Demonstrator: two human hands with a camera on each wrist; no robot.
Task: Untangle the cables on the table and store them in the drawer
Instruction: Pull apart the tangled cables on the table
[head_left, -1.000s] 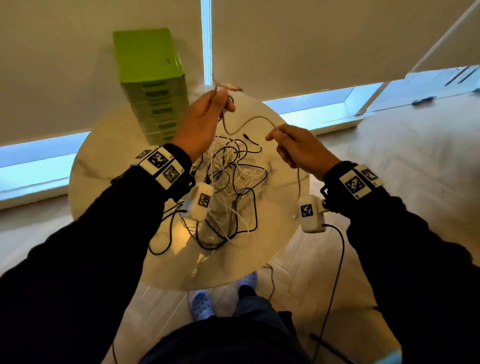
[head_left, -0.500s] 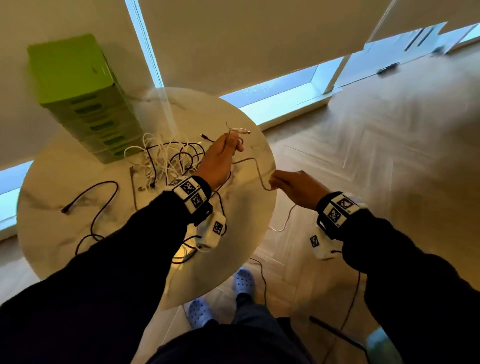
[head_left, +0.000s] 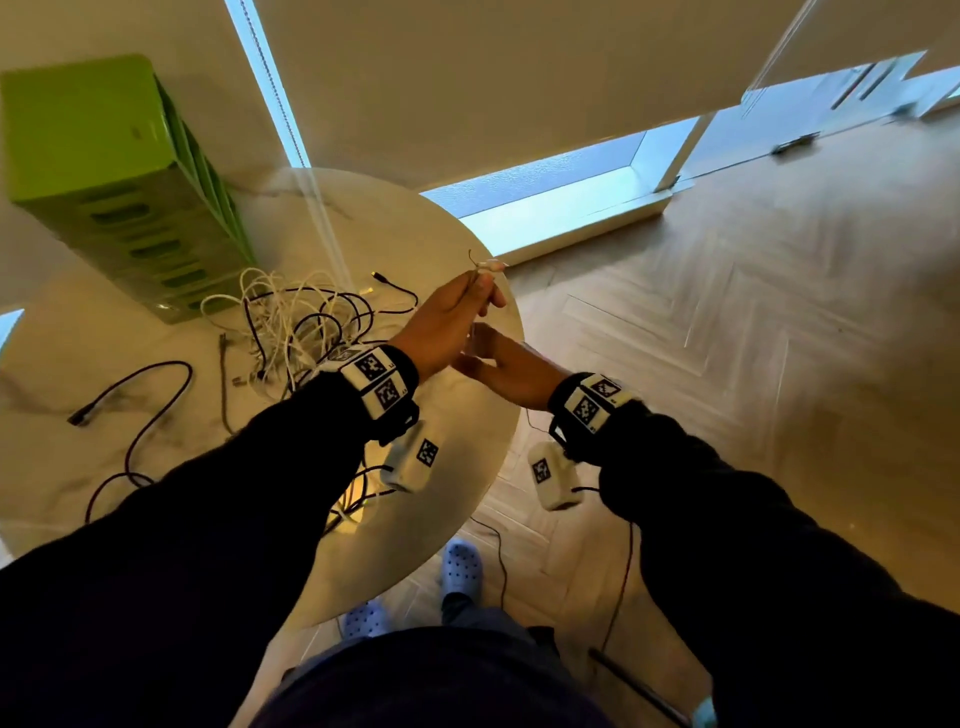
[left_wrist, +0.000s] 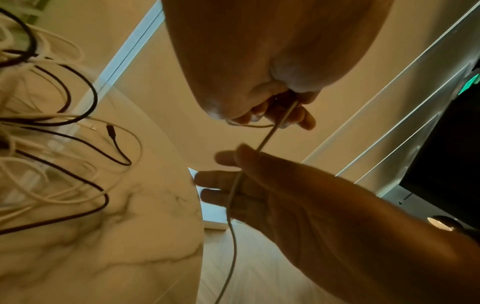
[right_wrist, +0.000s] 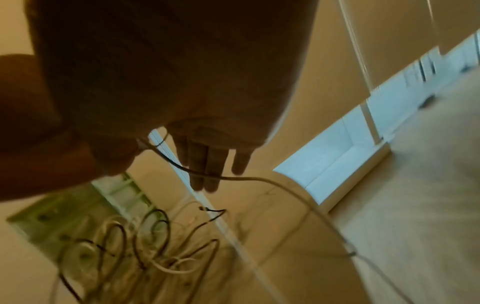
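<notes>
My left hand (head_left: 475, 291) is raised over the round table's right edge and pinches a thin white cable (left_wrist: 267, 135) just below its plug end (head_left: 488, 266). In the left wrist view the fingertips (left_wrist: 283, 112) curl round it. My right hand (head_left: 478, 353) is directly under the left. Its fingers (right_wrist: 207, 164) are straight, the cable (right_wrist: 285, 186) lies across them beside the thumb (left_wrist: 249, 154), then hangs toward the floor. A tangle of white and black cables (head_left: 296, 322) lies on the table (head_left: 441, 519), in front of the green drawer unit (head_left: 104, 171), whose drawers look closed.
A separate black cable (head_left: 150, 410) snakes over the table's left part. The table edge runs right beneath my hands, with wooden floor beyond it. Behind the table are a wall and low windows (head_left: 561, 208). My feet (head_left: 462, 566) stand at the table's near edge.
My right hand has risen close under the left and its fingers have straightened along the cable. Both hands have drifted right, from over the tangle to the table's edge.
</notes>
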